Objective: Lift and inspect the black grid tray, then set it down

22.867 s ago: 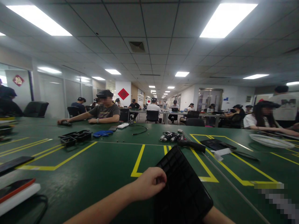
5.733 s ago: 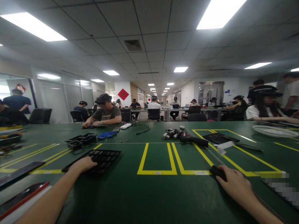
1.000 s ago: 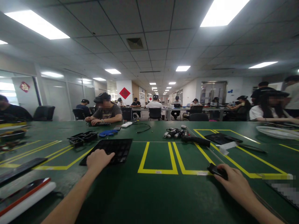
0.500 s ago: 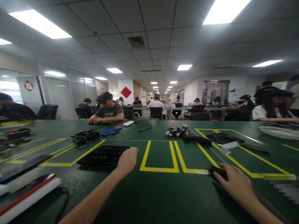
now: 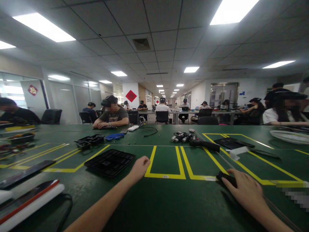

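Grasping a black object in the right hand while curling the left hand, with unclear hold, beside a gridded panel.

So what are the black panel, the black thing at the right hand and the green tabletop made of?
Black panel: probably moulded plastic, satin; its ribs look formed in one piece.
Black thing: perhaps matte plastic, evenly dark; the right hand hides part.
Green tabletop: maybe vinyl or rubber, smooth, with a faint sheen.
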Motion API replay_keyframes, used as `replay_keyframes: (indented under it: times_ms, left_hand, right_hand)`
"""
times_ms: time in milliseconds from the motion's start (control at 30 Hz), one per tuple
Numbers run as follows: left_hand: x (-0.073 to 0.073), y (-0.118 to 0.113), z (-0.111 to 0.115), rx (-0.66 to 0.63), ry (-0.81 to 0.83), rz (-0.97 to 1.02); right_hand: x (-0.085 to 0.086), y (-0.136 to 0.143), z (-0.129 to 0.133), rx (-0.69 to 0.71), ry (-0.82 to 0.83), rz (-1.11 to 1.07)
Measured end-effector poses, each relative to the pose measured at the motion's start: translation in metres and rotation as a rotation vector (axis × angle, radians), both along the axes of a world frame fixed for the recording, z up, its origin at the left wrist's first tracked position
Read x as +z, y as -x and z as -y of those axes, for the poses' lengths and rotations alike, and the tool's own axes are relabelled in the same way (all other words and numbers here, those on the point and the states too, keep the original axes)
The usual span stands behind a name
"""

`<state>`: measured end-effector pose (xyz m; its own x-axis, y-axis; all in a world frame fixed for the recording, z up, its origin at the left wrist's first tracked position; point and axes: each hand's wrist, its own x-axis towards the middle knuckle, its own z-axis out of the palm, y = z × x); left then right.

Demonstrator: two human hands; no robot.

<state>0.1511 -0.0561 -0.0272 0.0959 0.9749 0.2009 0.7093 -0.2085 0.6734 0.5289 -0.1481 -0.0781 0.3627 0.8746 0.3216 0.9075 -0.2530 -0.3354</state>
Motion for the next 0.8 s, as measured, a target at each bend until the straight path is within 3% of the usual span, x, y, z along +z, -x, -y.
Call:
replay_keyframes:
  times_ms: [67, 200, 333, 433, 533, 633, 700, 800]
  left_hand:
    - [0.016, 0.022, -0.014, 0.143, -0.014, 0.099]
    - [0.043, 0.090, -0.029, 0.409, -0.039, 0.130]
    - [0.038, 0.146, -0.028, 0.542, 0.017, -0.082]
    - [0.025, 0.161, -0.029, 0.550, 0.098, -0.249]
    - [0.018, 0.162, -0.029, 0.523, 0.133, -0.345]
    - [0.021, 0.148, -0.025, 0.488, 0.109, -0.379]
    - [0.026, 0.126, -0.020, 0.460, 0.078, -0.368]
    - [0.028, 0.068, -0.007, 0.340, 0.011, -0.293]
  right_hand:
    - [0.000, 0.000, 0.000, 0.001, 0.008, -0.014]
    - [-0.004, -0.003, -0.002, 0.023, 0.013, -0.033]
    - [-0.007, -0.004, -0.003, 0.045, 0.049, -0.020]
    - [-0.007, -0.004, -0.003, 0.041, 0.073, -0.017]
    - [-0.007, -0.007, -0.004, 0.040, 0.091, -0.007]
    - [-0.005, -0.007, -0.005, 0.056, 0.076, -0.072]
    - [-0.001, 0.001, -0.003, 0.130, 0.023, -0.213]
    - [0.009, 0.027, 0.007, 0.346, -0.037, -0.484]
